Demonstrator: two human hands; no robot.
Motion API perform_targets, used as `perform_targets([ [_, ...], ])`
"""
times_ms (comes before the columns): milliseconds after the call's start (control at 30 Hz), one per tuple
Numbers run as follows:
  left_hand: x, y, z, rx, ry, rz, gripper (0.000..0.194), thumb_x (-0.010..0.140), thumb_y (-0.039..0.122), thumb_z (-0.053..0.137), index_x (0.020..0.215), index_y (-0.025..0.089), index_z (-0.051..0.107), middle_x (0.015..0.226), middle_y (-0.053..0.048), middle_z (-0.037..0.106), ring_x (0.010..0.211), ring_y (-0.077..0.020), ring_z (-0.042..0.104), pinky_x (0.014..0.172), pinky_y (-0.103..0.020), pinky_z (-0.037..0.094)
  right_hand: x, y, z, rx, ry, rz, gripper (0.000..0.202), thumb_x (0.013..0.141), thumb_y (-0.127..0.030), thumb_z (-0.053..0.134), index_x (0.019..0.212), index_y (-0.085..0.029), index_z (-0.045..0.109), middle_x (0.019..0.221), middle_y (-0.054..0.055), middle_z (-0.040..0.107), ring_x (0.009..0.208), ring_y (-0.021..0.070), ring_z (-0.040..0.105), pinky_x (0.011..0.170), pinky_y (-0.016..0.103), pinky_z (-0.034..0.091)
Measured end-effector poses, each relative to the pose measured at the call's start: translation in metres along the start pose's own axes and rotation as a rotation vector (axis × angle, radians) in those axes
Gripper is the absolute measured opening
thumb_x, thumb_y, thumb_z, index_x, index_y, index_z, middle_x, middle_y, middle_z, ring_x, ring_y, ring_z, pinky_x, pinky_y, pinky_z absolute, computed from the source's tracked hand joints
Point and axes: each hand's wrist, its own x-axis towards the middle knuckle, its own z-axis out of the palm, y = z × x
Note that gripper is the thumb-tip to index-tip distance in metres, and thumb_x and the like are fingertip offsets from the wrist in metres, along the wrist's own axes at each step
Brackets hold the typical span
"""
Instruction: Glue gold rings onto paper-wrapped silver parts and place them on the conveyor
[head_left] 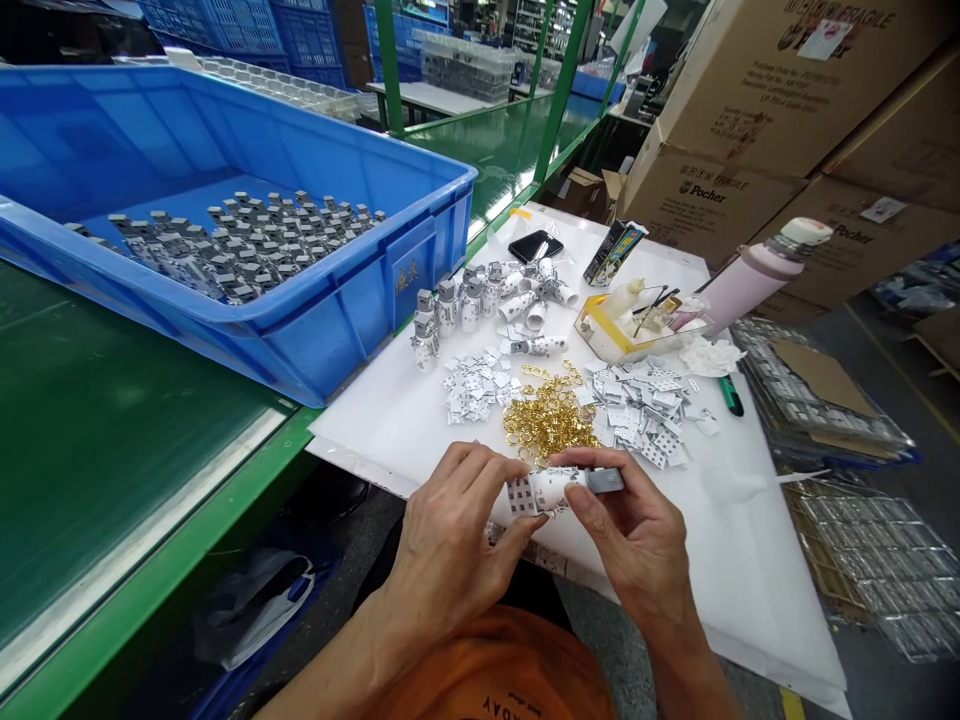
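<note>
Between my hands, above the near edge of the table, lies a white tower-shaped model part (553,490) with dark speckles and a grey block end pointing right. My right hand (637,540) is closed around it near the grey end. At its left end, the fingers of my left hand (454,525) pinch a small white piece with grey squares (520,495); whether it is fixed to the tower part I cannot tell. Just beyond my fingers is a heap of gold rings (553,415). Small white tiles with grey squares lie in a left pile (474,388) and a right pile (649,410).
More tower parts (471,305) stand and lie at the table's back left. A blue bin (337,330) holding many similar parts sits on the green conveyor (112,430). Toward the back right are a phone (535,246), yellow-edged tray (600,335), pink bottle (750,280) and cartons (705,200).
</note>
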Motion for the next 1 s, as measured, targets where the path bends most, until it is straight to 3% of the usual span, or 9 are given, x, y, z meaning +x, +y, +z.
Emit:
perform_targets([
  [267, -0.001, 0.000, 0.001, 0.008, 0.011, -0.004, 0.037, 0.083, 0.025, 0.066, 0.117, 0.020, 0.050, 0.099, -0.006, 0.064, 0.096, -0.0238, 0.056, 0.081, -0.041, 0.051, -0.003, 0.004, -0.002, 0.116, -0.001, 0.081, 0.018, 0.088, -0.031, 0.065, 0.104, -0.024, 0.063, 0.106, 0.002, 0.068, 0.093, 0.0116, 0.064, 0.082, 0.017, 0.052],
  [500, -0.006, -0.001, 0.000, -0.079, 0.056, -0.017, 0.055, 0.079, 0.024, 0.070, 0.128, 0.019, 0.044, 0.115, -0.008, 0.060, 0.109, -0.0209, 0.054, 0.093, -0.035, 0.047, -0.005, 0.007, 0.001, 0.144, 0.025, -0.015, 0.018, 0.090, -0.026, 0.062, 0.108, -0.025, 0.062, 0.112, 0.003, 0.067, 0.104, 0.0139, 0.062, 0.090, 0.020, 0.050],
  [733, -0.008, 0.000, -0.002, -0.086, 0.098, 0.002, 0.049, 0.079, 0.021, 0.071, 0.122, 0.020, 0.047, 0.112, -0.007, 0.060, 0.109, -0.0204, 0.055, 0.093, -0.035, 0.048, -0.008, 0.010, 0.000, 0.158, 0.055, -0.164, 0.021, 0.089, -0.022, 0.061, 0.111, -0.024, 0.062, 0.113, 0.004, 0.066, 0.112, 0.0170, 0.058, 0.098, 0.027, 0.047],
  [1000, -0.006, 0.002, -0.004, -0.034, 0.069, 0.030, 0.033, 0.082, 0.019, 0.067, 0.112, 0.020, 0.055, 0.105, -0.008, 0.061, 0.102, -0.0223, 0.054, 0.086, -0.039, 0.050, -0.010, 0.001, 0.001, 0.022, 0.068, -0.173, 0.022, 0.088, -0.020, 0.061, 0.110, -0.025, 0.062, 0.111, 0.005, 0.066, 0.110, 0.0193, 0.058, 0.093, 0.031, 0.050],
])
